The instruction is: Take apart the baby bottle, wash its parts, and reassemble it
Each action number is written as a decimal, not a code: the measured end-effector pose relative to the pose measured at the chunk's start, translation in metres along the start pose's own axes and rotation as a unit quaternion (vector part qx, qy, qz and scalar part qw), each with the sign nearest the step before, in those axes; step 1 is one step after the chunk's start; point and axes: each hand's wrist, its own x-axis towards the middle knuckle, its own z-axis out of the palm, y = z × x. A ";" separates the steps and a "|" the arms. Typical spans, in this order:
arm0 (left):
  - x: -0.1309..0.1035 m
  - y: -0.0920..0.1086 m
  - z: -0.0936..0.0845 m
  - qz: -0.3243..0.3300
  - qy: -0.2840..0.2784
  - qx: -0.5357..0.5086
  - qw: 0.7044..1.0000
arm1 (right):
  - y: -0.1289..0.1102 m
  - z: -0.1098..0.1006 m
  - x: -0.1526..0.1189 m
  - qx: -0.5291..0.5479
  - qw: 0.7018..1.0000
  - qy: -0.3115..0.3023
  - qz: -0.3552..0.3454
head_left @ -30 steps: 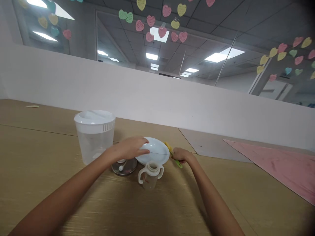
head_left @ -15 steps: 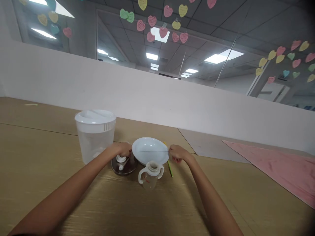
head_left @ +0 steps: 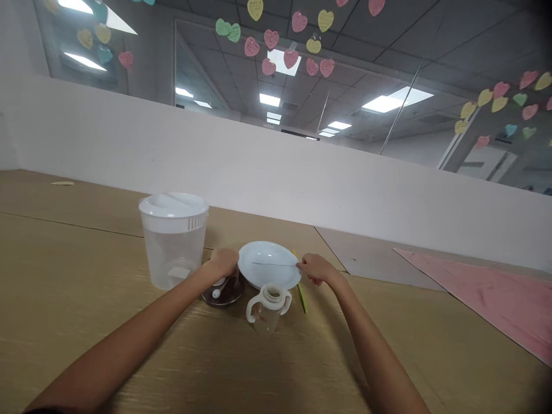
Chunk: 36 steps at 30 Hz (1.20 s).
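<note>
Since the frame of a second ago, the left hand (head_left: 225, 260) has gone from above the glossy white oval bowl (head_left: 268, 280) to the bowl's left side, and the slim green-and-yellow utensil (head_left: 302, 299) that was in the right hand (head_left: 317, 267) now lies on the tan table (head_left: 207, 368).

The right hand is just beside the bowl's right rim, forefinger and thumb pinched on the end of a thin dark rod (head_left: 275, 264). The rod stretches left from those fingertips across the bowl (it is fine enough to pass for a wire), and its free end points toward the left hand, well short of it. The left hand has its fingers curled under over the far part of a dark round metal dish (head_left: 232, 294); whether they grip anything cannot be told, since the back of the hand hides them.

On the dish lies a small white round-tipped piece (head_left: 216, 294). In front of the bowl, on the side away from the table's far edge, stands a clear open bottle with two white handles (head_left: 267, 317). A tall translucent bucket with a white lid (head_left: 173, 253) stands left of the dish, and a flat pink sheet (head_left: 495, 305) covers part of the table's right side.
</note>
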 end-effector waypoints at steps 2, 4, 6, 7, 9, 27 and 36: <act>0.001 0.001 0.000 -0.014 0.000 0.017 1.000 | 0.000 -0.002 0.000 0.032 0.999 0.026 -0.012; 0.001 0.001 -0.002 -0.018 -0.002 0.032 0.999 | -0.002 -0.003 -0.002 0.070 0.996 0.052 -0.031; -0.001 -0.001 -0.006 -0.010 -0.005 0.038 0.999 | -0.006 -0.006 -0.004 0.113 0.989 0.078 -0.051; -0.002 -0.003 -0.009 -0.005 -0.006 0.040 0.999 | -0.008 -0.008 -0.006 0.135 0.985 0.092 -0.060; -0.005 -0.006 -0.017 0.000 -0.003 0.042 0.999 | -0.013 -0.011 -0.009 0.178 0.973 0.123 -0.075; -0.008 0.000 -0.044 0.128 0.238 -0.164 0.949 | -0.049 -0.029 -0.051 0.505 0.725 0.397 -0.249; -0.005 0.016 -0.033 0.184 0.244 -0.309 0.901 | -0.062 -0.017 -0.073 0.382 0.600 0.608 -0.352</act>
